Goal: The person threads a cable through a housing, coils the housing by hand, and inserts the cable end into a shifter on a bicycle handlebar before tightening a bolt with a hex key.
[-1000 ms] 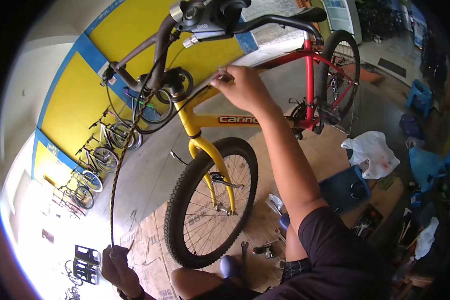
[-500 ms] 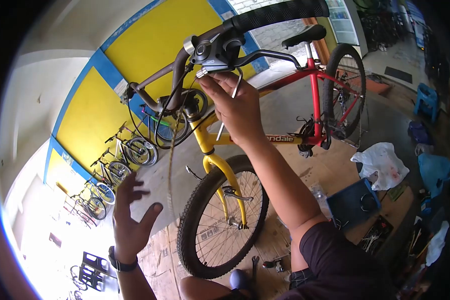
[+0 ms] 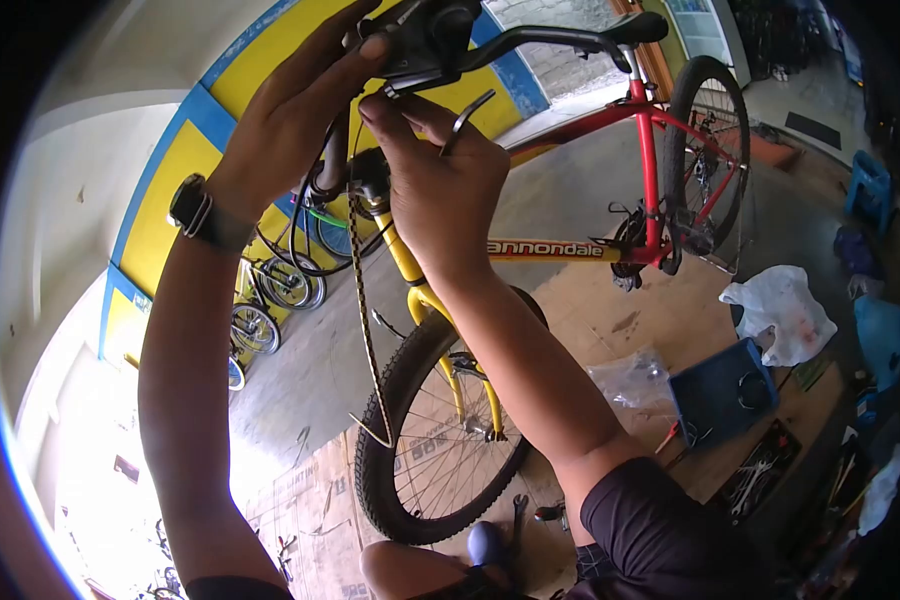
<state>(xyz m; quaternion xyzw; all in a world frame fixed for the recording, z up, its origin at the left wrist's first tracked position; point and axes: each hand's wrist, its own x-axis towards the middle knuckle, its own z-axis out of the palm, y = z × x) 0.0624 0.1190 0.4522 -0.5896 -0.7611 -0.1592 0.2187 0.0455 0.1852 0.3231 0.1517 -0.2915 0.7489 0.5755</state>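
Note:
At the top of the head view, my left hand reaches up to the black shifter and brake lever unit, its thumb pressed on the unit's near side and its fingers partly hidden. Just below, my right hand is closed, with thumb and index finger pinched close to the silver barrel adjuster. A bent metal hex key sticks out between the right hand's fingers. The black brake lever extends to the right. A thin patterned cable hangs beside the front tire, its end curling upward.
The bicycle's yellow-to-red frame stands over cardboard. At right lie a blue tray, a white plastic bag and several tools. A wrench lies by my foot. Other bikes line the yellow wall.
My left hand has risen from beside the front wheel to the shifter unit. My right hand has shifted slightly down and left, still with the hex key. The view has tilted.

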